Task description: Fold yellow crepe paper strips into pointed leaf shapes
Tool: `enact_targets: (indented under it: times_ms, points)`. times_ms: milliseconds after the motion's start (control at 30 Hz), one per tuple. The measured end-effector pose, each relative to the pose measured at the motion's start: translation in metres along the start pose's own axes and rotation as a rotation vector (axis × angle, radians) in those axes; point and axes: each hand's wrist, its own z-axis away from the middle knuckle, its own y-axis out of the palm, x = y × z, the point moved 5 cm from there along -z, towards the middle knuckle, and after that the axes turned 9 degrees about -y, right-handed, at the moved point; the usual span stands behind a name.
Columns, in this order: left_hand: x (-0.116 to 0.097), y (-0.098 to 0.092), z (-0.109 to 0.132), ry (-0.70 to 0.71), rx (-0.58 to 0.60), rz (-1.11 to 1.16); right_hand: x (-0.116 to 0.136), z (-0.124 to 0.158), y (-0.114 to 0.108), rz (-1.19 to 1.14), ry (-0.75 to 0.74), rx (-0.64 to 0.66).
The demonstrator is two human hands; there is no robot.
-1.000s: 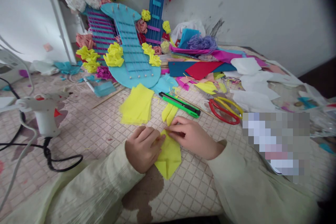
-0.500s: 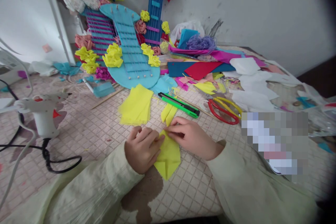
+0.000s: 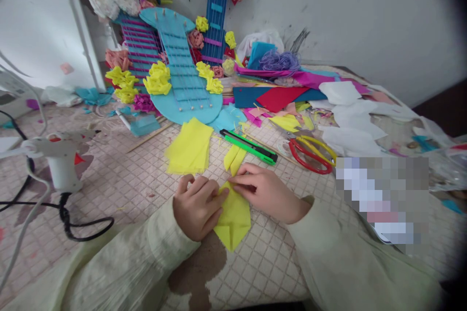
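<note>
A sheet of yellow crepe paper (image 3: 233, 218) lies on the table with its corners folded, its lower end pointed. My left hand (image 3: 199, 206) is closed at the sheet's upper left edge, fingers curled and pressing the paper. My right hand (image 3: 266, 192) pinches the sheet's top corner between thumb and fingers; the exact fold is hidden under the fingertips. Just beyond the hands are folded yellow strips (image 3: 234, 158) and a green box cutter (image 3: 250, 146). A stack of yellow paper sheets (image 3: 190, 148) lies to the upper left.
On the left stands a white hot glue gun (image 3: 63, 163) with cables. Scissors (image 3: 314, 154) with red and yellow handles lie to the right. A light-blue paper guitar (image 3: 178, 68) with yellow paper flowers leans at the back. White paper pieces (image 3: 350, 121) and coloured scraps cover the back right.
</note>
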Motion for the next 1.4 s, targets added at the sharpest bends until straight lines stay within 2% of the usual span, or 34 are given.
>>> enact_targets:
  times_ms: [200, 467, 600, 833, 1000, 1133, 1400]
  points:
    - [0.0, 0.0, 0.0, 0.005, -0.039, 0.013, -0.002, 0.002, -0.001, -0.019, 0.027, -0.018]
    - [0.0, -0.001, 0.0, -0.006, -0.007, 0.004, -0.001, 0.002, -0.002, -0.022, 0.034, -0.029]
    - [0.003, 0.0, 0.001, -0.023, -0.001, 0.012, -0.002, 0.001, -0.008, -0.009, 0.119, -0.071]
    - [0.01, 0.0, -0.003, -0.135, 0.067, 0.164, -0.002, 0.003, -0.008, 0.041, 0.172, 0.024]
    - [0.019, 0.004, -0.004, -0.238, 0.093, 0.142, 0.0, 0.005, -0.004, 0.014, 0.19, 0.058]
    - [0.018, 0.009, -0.003, -0.204, 0.117, 0.161, 0.001, 0.005, -0.003, -0.002, 0.188, 0.068]
    - [0.013, 0.006, -0.004, -0.163, 0.081, 0.144, 0.004, 0.006, -0.001, 0.03, 0.094, 0.101]
